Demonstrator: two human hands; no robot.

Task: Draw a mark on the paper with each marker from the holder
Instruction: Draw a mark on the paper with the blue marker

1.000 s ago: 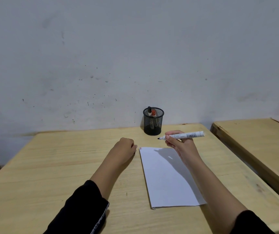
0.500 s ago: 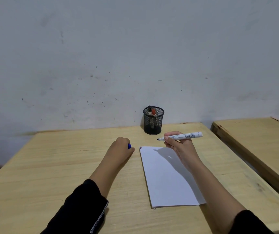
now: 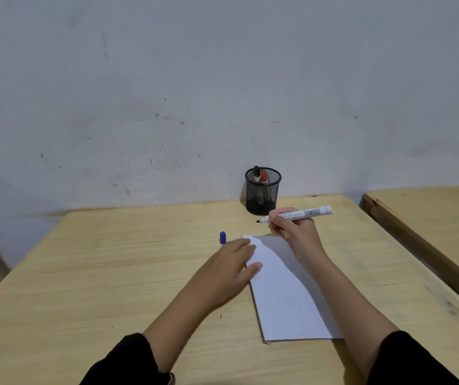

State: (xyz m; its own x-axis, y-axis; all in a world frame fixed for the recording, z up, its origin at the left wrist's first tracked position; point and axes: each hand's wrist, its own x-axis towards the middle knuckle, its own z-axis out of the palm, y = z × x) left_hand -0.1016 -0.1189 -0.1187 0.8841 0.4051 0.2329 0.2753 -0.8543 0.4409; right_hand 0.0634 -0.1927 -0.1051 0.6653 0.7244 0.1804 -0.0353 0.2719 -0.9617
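A white sheet of paper [image 3: 286, 295] lies on the wooden table [image 3: 111, 273]. My right hand [image 3: 295, 232] holds an uncapped white marker [image 3: 303, 213] above the paper's far edge, tip pointing left. My left hand [image 3: 231, 266] lies flat with its fingers spread on the paper's left edge. A blue cap [image 3: 222, 237] stands on the table just beyond my left hand. The black mesh holder [image 3: 262, 191] at the back of the table holds two markers, one black-capped [image 3: 256, 173] and one red-capped [image 3: 263, 177].
A grey wall rises right behind the table. A second wooden table [image 3: 431, 218] stands to the right across a narrow gap. Part of another piece of furniture shows at the far left edge.
My left hand set the blue cap down on the table, opened and moved right onto the paper's edge. My right hand kept the marker nearly still.
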